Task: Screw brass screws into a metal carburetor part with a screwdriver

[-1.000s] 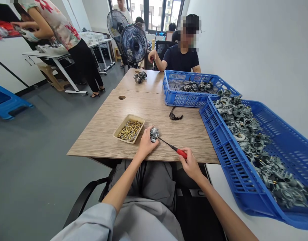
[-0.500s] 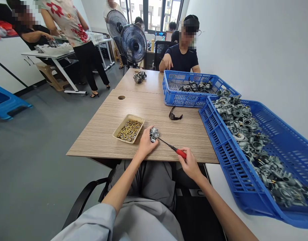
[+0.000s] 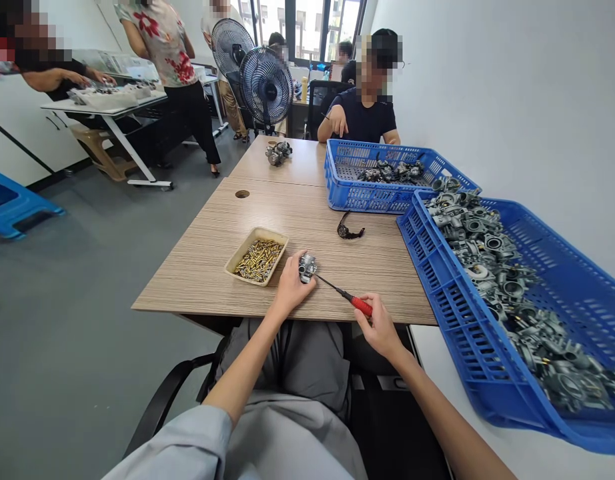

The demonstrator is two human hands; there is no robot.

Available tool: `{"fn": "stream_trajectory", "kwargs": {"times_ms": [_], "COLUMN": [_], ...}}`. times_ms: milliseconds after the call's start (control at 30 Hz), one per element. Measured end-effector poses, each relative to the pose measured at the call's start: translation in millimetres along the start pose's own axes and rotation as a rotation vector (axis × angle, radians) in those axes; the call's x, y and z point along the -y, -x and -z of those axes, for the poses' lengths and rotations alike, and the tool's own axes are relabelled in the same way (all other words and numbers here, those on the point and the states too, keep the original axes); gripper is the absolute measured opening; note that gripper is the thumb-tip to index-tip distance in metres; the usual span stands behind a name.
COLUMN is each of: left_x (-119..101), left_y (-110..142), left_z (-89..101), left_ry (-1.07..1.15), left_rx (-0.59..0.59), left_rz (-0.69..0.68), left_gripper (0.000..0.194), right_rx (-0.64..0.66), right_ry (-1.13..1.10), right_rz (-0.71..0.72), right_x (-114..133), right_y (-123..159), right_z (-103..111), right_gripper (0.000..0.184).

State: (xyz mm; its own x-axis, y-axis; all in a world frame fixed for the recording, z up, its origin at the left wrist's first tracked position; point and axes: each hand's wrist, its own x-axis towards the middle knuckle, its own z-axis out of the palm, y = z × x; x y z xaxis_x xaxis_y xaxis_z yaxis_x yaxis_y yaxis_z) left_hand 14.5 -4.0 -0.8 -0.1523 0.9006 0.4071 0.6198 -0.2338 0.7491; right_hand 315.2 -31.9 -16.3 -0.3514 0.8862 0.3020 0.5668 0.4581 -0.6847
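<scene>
My left hand (image 3: 291,283) is closed around a small silver carburetor (image 3: 308,267), steadying it on the wooden table (image 3: 187,267). In my right hand (image 3: 380,327) is a screwdriver (image 3: 361,305) with a red and black handle. Its thin dark shaft points left, and the tip meets the carburetor's right side; the exact contact point is too small to make out. Just left of my left hand stands a cream tray (image 3: 231,268) filled with small brass-coloured and silver screw-like parts (image 3: 260,260).
A black wristwatch (image 3: 348,230) lies farther back. On the right, one blue crate (image 3: 457,333) holds many carburetors (image 3: 512,287); another blue crate (image 3: 372,199) sits behind it. Another carburetor (image 3: 279,153) rests at the far end, where a co-worker (image 3: 365,117) sits. Fans (image 3: 266,87) stand beyond.
My hands, the carburetor and the screwdriver hold nearly the same position. In the background, the standing person in the flowered top has shifted to the right.
</scene>
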Motion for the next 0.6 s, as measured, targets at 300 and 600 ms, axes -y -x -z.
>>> {"fn": "stream_trajectory", "kwargs": {"times_ms": [300, 600], "left_x": [-2.6, -2.1], "left_y": [0.3, 0.2], "left_z": [0.9, 1.2], "left_ry": [0.006, 0.001], "left_rx": [-0.001, 0.002], "left_rz": [0.009, 0.010], "left_gripper": [0.074, 0.075], "right_rx": [-0.012, -0.009], "right_ry": [0.036, 0.045], "right_rz": [-0.009, 0.005], "right_x": [1.2, 3.4], "right_y": [-1.4, -0.4], "right_z": [1.6, 1.3], "right_gripper": [0.022, 0.024]}}
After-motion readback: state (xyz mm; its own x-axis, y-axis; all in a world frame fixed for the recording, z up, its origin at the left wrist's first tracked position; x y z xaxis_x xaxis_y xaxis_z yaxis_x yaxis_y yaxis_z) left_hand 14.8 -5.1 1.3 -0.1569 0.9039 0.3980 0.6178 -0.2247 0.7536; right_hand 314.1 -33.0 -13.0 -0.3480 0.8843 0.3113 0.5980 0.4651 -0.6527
